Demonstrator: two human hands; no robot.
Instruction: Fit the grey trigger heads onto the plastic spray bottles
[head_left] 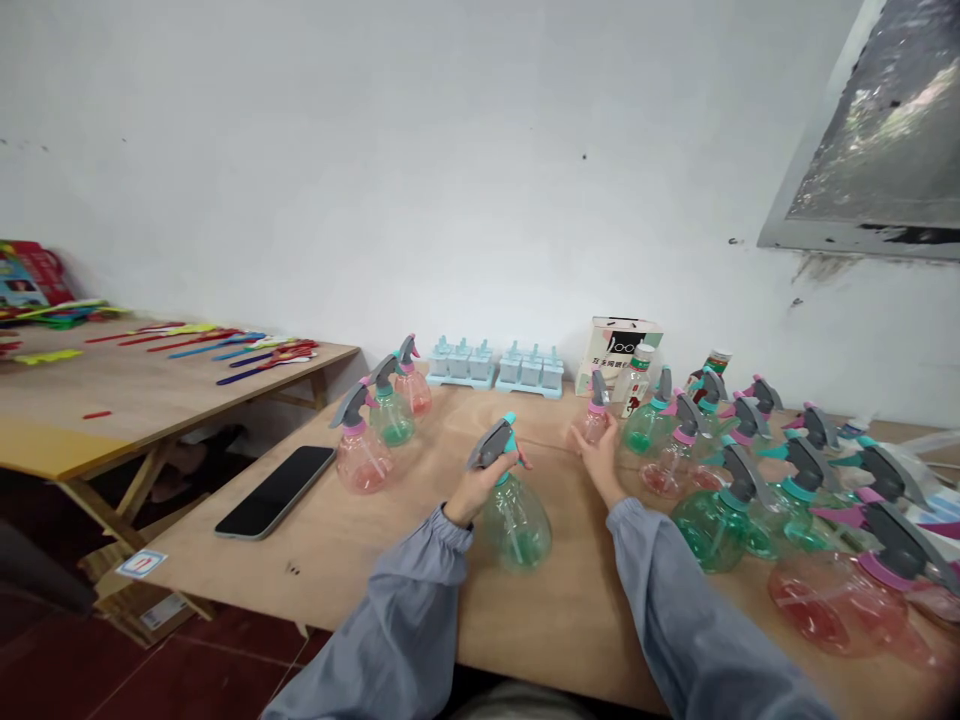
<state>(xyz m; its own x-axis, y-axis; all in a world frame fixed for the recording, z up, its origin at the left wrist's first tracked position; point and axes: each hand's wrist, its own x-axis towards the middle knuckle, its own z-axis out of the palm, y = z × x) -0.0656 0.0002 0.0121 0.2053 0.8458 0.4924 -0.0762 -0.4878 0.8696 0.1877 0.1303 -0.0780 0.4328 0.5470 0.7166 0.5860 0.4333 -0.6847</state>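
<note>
My left hand [484, 487] is closed around the neck of a green spray bottle [519, 525] with a grey and teal trigger head, near the front middle of the table. Farther back, my right hand [598, 450] has its fingers wrapped round a pink spray bottle [595, 425] beside the green bottles. Three more spray bottles, the nearest a pink one [363, 460], stand upright at the left. On the right are several others, among them a green spray bottle [712, 530] and a large pink spray bottle [840, 600] close to my right sleeve.
A black phone [276, 492] lies near the table's left edge. Light blue popsicle molds [461, 362] and a printed box [616, 355] stand along the wall. Capped bottles [637, 378] are beside the box. Another table [172, 400] at the left holds colourful plastic sticks [270, 362].
</note>
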